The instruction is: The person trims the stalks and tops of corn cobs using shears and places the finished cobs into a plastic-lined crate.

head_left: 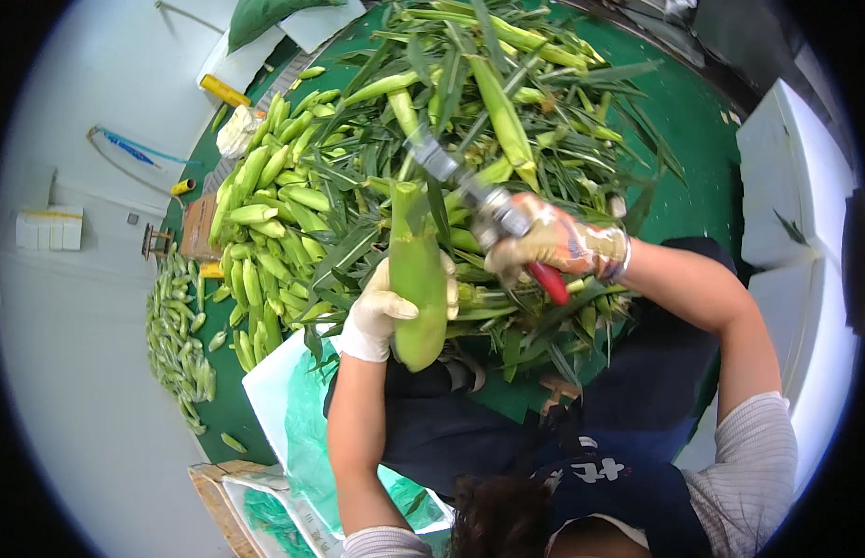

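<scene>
A large ear of corn [419, 288] in its green husk stands almost upright in front of me, its cut-looking stalk end upward. My left hand [377, 312], in a white glove, is closed around its lower half. My right hand [549, 240], in a patterned glove, grips a metal shears-like tool [502, 212] with a red handle. The tool's grey head points up and left, just above the corn's stalk end, and is blurred, so its jaws cannot be made out. Beyond both hands lies a heap of unhusked corn and long leaves [507, 112].
A pile of trimmed green ears [265, 214] lies to the left on the green floor [702, 177], with smaller ears [177, 344] farther left. A white box with a green plastic liner [307, 409] stands by my left arm. White foam boxes [786, 177] stand at right.
</scene>
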`<state>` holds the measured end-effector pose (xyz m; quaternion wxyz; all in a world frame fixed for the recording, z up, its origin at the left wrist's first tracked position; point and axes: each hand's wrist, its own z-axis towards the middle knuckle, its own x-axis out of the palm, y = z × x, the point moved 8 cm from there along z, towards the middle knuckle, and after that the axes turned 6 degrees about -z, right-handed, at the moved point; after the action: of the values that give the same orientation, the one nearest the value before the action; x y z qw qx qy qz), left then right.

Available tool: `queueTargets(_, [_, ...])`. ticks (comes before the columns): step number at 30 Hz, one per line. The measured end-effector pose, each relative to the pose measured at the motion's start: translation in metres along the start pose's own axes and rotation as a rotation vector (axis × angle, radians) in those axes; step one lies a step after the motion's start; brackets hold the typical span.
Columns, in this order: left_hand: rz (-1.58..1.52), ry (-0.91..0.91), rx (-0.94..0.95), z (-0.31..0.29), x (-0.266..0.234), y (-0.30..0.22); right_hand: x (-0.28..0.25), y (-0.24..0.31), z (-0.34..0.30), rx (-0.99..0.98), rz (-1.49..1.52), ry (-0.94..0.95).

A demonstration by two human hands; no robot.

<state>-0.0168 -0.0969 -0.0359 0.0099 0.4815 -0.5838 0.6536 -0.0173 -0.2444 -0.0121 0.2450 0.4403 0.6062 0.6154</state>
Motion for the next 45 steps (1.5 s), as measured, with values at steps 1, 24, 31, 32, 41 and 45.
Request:
queueTargets(1, [-0.046, -0.068, -0.018, -0.006, -0.002, -0.008, -0.019, -0.004, -0.003, 0.067, 0.098, -0.188])
queueTargets(24, [1.179, -1.168, 1.145, -0.273, -0.354, -0.177, -0.128, -0.121, -0.022, 0.343, -1.006, -0.242])
queueTargets(31, [1.794, -0.874, -0.535, -0.460, -0.371, 0.283, -0.135, -0.112, 0.007, 0.098, -1.332, 0.055])
queueTargets(32, [1.490, -0.793, -0.684, -0.404, -0.337, 0.307, -0.149, -0.105, -0.012, 0.197, -1.270, -0.061])
queueTargets(41, [0.357, -1.191, -0.676, -0.453, -0.282, 0.424, -0.110, -0.114, 0.012, 0.382, -0.842, -0.387])
queueTargets(45, [0.394, -0.978, -0.985, -0.436, -0.269, 0.441, -0.112, -0.117, 0.001, 0.286, -0.808, -0.373])
